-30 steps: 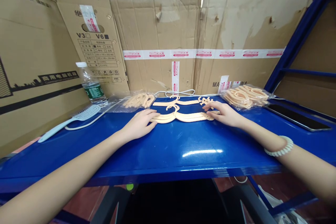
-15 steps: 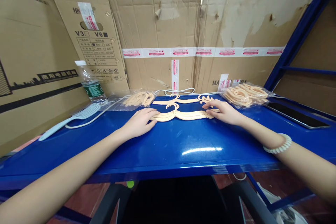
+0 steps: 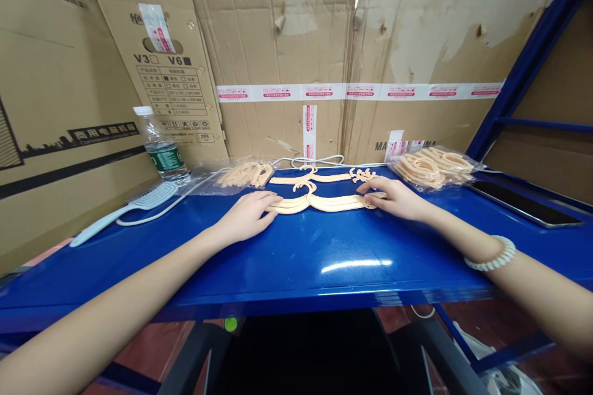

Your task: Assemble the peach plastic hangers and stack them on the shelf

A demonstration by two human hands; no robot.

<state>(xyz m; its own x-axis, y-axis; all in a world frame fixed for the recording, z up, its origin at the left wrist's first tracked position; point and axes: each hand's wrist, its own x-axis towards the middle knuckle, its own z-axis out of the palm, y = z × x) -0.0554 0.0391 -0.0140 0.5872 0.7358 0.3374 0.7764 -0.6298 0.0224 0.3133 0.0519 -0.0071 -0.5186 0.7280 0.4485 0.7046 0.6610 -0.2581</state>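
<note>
A cream plastic clothes hanger lies flat on the blue tabletop, its curved hook pointing away from me. My left hand grips the hanger's left end, thumb on the near side and fingers over the far side. On the other end is my right hand, its thumb and fingers around the tip, with a pale bead bracelet at the wrist. My fingers hide both tips. Just behind lies a second, thinner hanger piece with its own hook. Several small cream parts are heaped by its right end.
Clear bags of cream parts lie at left and right. A water bottle, a light-blue hairbrush and a white cable are on the left. A dark phone lies right. Cardboard walls the back.
</note>
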